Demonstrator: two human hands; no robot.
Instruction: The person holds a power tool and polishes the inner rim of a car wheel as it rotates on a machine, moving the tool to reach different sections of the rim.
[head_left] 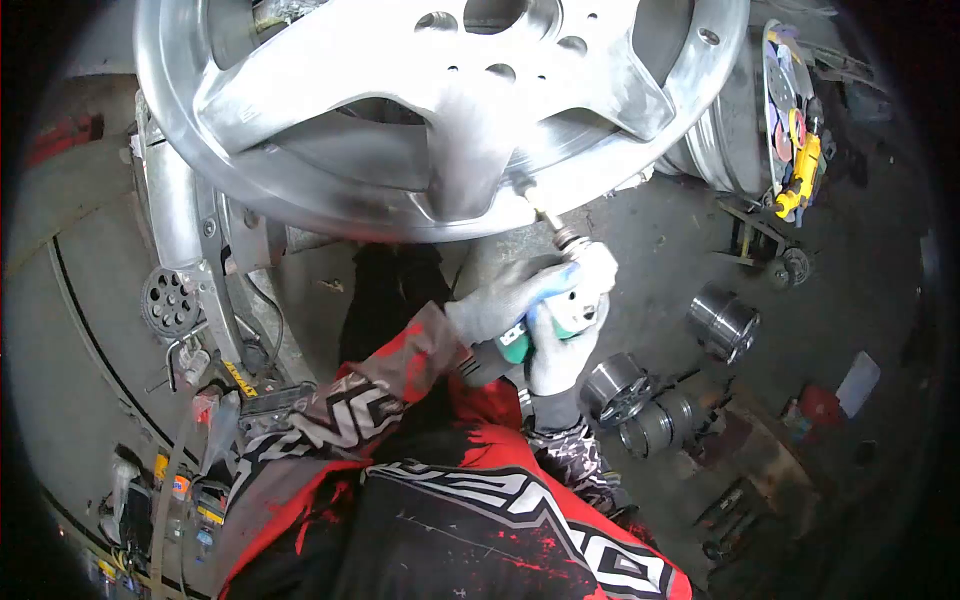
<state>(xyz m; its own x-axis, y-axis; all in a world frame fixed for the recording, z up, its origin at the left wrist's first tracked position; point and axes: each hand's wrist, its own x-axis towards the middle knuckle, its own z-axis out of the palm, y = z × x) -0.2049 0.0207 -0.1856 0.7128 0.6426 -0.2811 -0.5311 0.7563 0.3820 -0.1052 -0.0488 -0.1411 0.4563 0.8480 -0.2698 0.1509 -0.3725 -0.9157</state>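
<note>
A large bare-metal wheel rim (pixel 470 150) fills the top of the head view, its spokes facing me. Both my hands wear light gloves and are wrapped round a green and white power tool (pixel 577 310). My left hand (pixel 500 297) grips it from the left side, and my right hand (pixel 562 358) holds it from below. The tool's thin shaft (pixel 543 212) points up and left, and its small tip is at the rim's lower lip, just right of the lower spoke. Whether the tip touches the metal I cannot tell.
A metal stand (pixel 175 210) is at the left, near a round perforated disc (pixel 170 302). Several loose wheels (pixel 723 322) lie on the floor at the right. A yellow tool (pixel 800 175) hangs at the upper right. Bottles and cables lie at the lower left.
</note>
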